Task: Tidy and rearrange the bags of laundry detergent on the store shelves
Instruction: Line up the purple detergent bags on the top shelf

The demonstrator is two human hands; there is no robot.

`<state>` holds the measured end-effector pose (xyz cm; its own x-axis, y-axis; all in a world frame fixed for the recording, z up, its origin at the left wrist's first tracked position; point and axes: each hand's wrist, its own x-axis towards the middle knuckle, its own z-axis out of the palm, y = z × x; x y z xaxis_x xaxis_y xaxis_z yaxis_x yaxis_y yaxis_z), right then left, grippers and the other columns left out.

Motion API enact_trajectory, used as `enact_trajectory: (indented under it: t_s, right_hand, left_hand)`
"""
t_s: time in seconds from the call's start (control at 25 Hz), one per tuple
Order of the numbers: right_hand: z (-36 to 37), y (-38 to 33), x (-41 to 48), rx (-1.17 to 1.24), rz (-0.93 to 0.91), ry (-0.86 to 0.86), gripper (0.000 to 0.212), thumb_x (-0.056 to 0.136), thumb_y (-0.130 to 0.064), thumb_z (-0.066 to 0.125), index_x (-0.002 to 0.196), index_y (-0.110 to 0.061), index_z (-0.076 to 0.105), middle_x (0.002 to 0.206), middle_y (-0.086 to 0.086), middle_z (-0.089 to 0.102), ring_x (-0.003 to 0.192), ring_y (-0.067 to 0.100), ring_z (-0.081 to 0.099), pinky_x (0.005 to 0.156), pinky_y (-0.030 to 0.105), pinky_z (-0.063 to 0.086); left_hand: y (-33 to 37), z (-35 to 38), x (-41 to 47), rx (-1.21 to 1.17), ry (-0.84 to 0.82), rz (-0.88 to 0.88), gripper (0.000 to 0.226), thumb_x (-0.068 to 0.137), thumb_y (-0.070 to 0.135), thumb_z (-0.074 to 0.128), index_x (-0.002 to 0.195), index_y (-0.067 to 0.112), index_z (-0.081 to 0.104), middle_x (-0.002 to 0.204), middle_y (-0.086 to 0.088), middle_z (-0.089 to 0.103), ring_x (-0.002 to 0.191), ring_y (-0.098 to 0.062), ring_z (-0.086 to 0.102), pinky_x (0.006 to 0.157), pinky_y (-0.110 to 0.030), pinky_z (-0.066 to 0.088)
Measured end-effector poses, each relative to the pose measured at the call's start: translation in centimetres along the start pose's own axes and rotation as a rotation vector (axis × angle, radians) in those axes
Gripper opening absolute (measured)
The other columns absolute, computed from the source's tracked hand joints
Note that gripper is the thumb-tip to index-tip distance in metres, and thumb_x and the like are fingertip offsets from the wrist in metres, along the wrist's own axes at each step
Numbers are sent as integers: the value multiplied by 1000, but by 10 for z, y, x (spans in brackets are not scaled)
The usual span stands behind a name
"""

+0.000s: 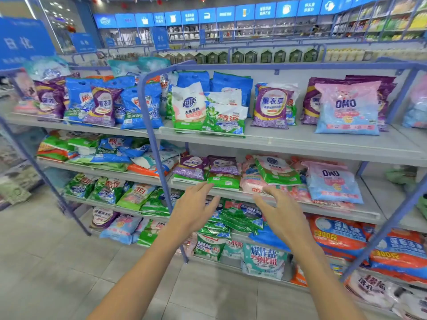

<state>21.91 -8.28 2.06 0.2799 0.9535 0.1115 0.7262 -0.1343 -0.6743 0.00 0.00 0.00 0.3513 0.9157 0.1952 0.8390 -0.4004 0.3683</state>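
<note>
Detergent bags fill a blue-framed shelf unit. On the second shelf (pixel 288 202) lie a purple-and-green bag (pixel 223 173), a white-and-green bag (pixel 276 170), a pink bag (pixel 250 181) and a pink-blue OMO bag (pixel 332 183). My left hand (pixel 193 210) reaches out with spread fingers, its tips just below the purple-and-green bag. My right hand (pixel 280 212) is stretched out with fingers apart, in front of the pink bag's lower edge. Neither hand holds anything.
The top shelf (pixel 300 139) carries upright bags, among them a white-green one (pixel 188 108), a purple one (pixel 272 106) and a large OMO bag (pixel 347 109). A blue upright post (pixel 153 139) divides two shelf bays. Lower shelves hold piled green bags (pixel 233 221). Tiled floor (pixel 53 257) lies at left.
</note>
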Motion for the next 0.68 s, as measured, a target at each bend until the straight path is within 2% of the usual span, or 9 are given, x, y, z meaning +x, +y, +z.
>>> enact_trajectory:
  t_s: [0.16, 0.44, 0.68]
  right_hand:
    - [57, -51, 37, -38, -57, -73, 59, 97, -59, 48, 145, -25, 51, 152, -4, 50, 139, 18, 47, 112, 44, 41]
    - [185, -173, 96, -82, -209, -183, 58, 98, -58, 48, 145, -24, 52, 151, -1, 52, 138, 22, 47, 111, 39, 40]
    - [252, -241, 125, -69, -251, -293, 53, 99, -56, 50, 141, -25, 55, 145, -2, 57, 128, 21, 56, 98, 36, 46]
  left_hand:
    - [-74, -19, 13, 24, -8, -46, 56, 103, 54, 40, 150, 23, 44, 154, 3, 47, 141, -20, 43, 111, -43, 43]
    - [-228, -72, 11, 5, 63, -188, 53, 104, 47, 45, 148, 17, 49, 149, -2, 52, 139, -23, 45, 111, -39, 40]
    - [-308, -97, 8, -1, 116, -281, 53, 105, 46, 46, 148, 17, 49, 153, -2, 49, 142, -24, 42, 117, -40, 35]
